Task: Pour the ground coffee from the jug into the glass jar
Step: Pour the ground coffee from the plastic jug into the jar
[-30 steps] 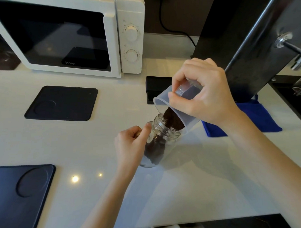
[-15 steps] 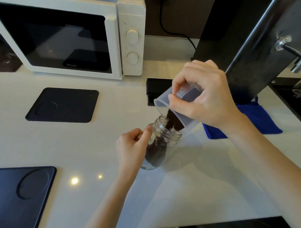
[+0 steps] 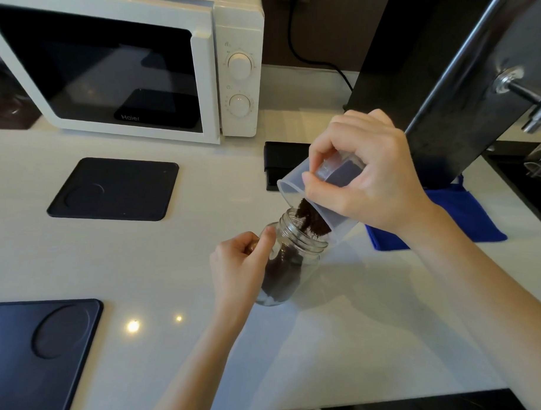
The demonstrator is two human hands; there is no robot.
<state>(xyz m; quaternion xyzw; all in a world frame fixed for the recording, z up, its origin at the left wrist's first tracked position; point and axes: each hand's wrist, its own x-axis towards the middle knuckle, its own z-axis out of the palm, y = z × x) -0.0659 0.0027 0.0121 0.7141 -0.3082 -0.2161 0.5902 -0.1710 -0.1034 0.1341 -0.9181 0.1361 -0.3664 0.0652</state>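
A clear plastic jug [image 3: 297, 184] is tipped steeply with its rim over the mouth of a glass jar [image 3: 295, 261]. My right hand [image 3: 368, 171] grips the jug from above. Dark ground coffee [image 3: 310, 220] slides along the jug's lower wall into the jar, which is partly filled with coffee. The jar stands on the white counter [image 3: 350, 330], leaning slightly to the left. My left hand [image 3: 241, 265] holds the jar's left side, thumb up near its threaded neck, and seems to hold a small brownish thing I cannot identify.
A white microwave [image 3: 127, 61] stands at the back left. Dark mats lie at the left [image 3: 113, 188] and the front left [image 3: 28, 349]. A black box [image 3: 280, 162] sits behind the jug. A blue cloth [image 3: 459, 214] lies right, under a black machine [image 3: 445, 82].
The jug has tipped slightly further and the coffee has slid down towards the jar's mouth. Both hands stay where they were.
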